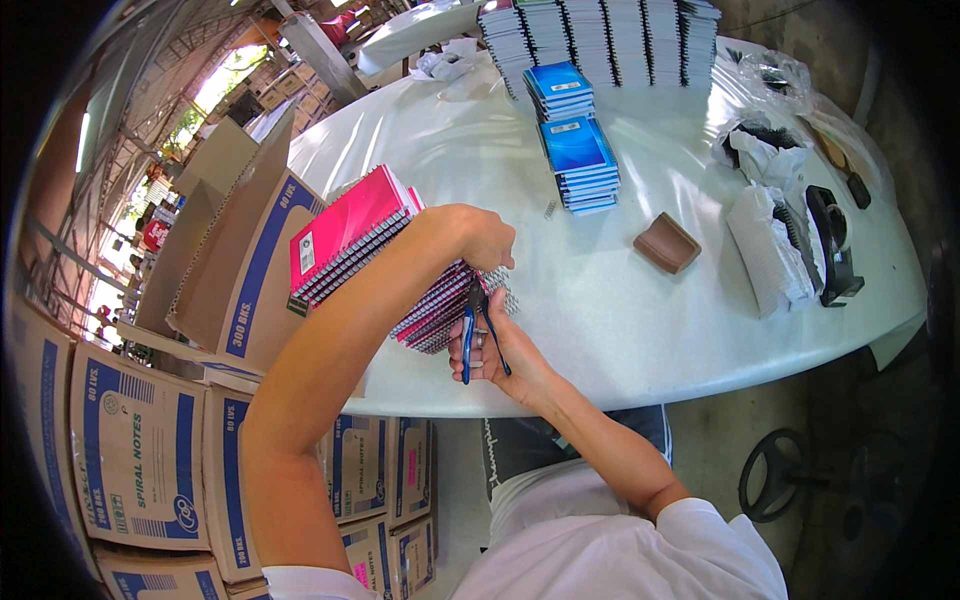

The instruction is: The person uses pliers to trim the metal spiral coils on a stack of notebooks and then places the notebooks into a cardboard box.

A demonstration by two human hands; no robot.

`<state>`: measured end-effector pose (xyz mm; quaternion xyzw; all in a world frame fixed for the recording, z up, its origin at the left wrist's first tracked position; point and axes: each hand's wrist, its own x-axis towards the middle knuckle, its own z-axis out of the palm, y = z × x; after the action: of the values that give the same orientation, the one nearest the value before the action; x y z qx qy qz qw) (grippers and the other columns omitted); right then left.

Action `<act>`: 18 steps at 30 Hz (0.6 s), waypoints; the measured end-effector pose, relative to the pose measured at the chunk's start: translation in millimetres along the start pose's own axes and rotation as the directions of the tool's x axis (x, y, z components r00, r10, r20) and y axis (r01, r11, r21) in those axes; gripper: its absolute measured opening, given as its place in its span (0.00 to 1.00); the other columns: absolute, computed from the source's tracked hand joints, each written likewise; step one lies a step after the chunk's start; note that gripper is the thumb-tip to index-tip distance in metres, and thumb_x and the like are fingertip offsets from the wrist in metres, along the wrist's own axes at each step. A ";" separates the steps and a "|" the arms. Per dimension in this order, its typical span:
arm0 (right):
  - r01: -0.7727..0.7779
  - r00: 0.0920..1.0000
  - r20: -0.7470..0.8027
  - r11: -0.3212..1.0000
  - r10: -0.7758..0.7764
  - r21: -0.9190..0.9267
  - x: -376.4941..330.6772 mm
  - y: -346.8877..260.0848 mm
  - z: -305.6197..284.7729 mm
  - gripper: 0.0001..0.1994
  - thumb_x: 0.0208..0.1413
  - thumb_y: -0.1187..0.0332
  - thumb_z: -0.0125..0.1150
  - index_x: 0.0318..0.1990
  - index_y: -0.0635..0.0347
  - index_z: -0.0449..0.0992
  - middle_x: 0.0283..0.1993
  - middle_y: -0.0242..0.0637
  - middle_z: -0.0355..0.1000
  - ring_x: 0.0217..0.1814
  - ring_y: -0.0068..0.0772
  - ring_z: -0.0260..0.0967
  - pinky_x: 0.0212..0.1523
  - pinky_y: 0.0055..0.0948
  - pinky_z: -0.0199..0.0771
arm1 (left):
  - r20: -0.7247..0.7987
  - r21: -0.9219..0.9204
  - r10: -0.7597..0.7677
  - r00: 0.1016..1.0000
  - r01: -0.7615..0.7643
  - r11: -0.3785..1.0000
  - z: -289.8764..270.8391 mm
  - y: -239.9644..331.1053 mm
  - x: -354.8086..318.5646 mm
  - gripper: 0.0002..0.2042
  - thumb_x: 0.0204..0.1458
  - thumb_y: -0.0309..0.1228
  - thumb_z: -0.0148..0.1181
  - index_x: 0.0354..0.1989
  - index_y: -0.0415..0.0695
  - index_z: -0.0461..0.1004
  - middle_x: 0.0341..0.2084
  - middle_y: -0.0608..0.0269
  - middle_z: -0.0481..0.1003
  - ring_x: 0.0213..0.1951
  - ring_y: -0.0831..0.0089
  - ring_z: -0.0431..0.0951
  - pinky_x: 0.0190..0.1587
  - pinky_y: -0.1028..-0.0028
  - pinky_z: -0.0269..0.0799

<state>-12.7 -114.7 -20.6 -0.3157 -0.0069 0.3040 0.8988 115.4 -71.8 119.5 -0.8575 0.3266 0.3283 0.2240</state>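
Observation:
A leaning stack of pink spiral notebooks (350, 235) lies on the white table (620, 320) at its near left edge. My left hand (487, 237) rests on top of the stack at the wire-bound end, fingers curled over it. My right hand (497, 350) grips blue-handled pliers (476, 325) with the jaws up at the spiral wire of the notebooks. Both forearms come in from the lower edge.
Two piles of blue notebooks (578, 160) stand mid-table, with tall rows of notebooks (600, 40) behind. A brown pad (667, 243), bags of black wire (775, 150) and a black tool (832, 245) lie at the right. Blue-and-tan cartons (140, 450) stand at the left, one open (245, 260).

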 end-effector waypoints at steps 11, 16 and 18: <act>-0.014 1.000 0.009 1.000 0.014 -0.024 -3.5 -3.5 1.9 0.39 0.55 0.27 0.29 0.35 0.58 0.69 0.26 0.36 0.69 0.28 0.34 0.69 0.34 0.34 0.74 | 0.040 -0.009 0.049 0.998 -0.048 0.999 5.1 -7.1 8.7 0.29 0.42 0.21 0.49 0.55 0.60 0.75 0.57 0.58 0.71 0.53 0.56 0.74 0.54 0.65 0.70; -0.006 0.999 0.046 0.999 0.004 0.045 0.2 -3.9 0.5 0.37 0.55 0.27 0.30 0.32 0.56 0.67 0.21 0.31 0.60 0.21 0.27 0.58 0.25 0.28 0.63 | 0.052 0.016 0.067 0.996 -0.068 0.998 6.8 -5.7 9.2 0.25 0.45 0.24 0.51 0.54 0.61 0.76 0.61 0.62 0.67 0.57 0.57 0.72 0.57 0.65 0.68; -0.052 0.998 0.038 0.995 0.049 0.085 0.7 -2.3 0.6 0.37 0.54 0.26 0.30 0.31 0.55 0.66 0.20 0.30 0.56 0.20 0.25 0.53 0.23 0.26 0.57 | 0.042 0.028 0.100 0.994 -0.101 0.995 9.0 -5.5 7.6 0.23 0.47 0.27 0.53 0.53 0.60 0.76 0.61 0.62 0.67 0.57 0.58 0.72 0.58 0.65 0.68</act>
<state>-11.0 -115.4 -18.9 -0.2713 -0.0022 0.3324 0.9032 119.9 -65.7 108.8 -0.8297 0.3694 0.3517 0.2268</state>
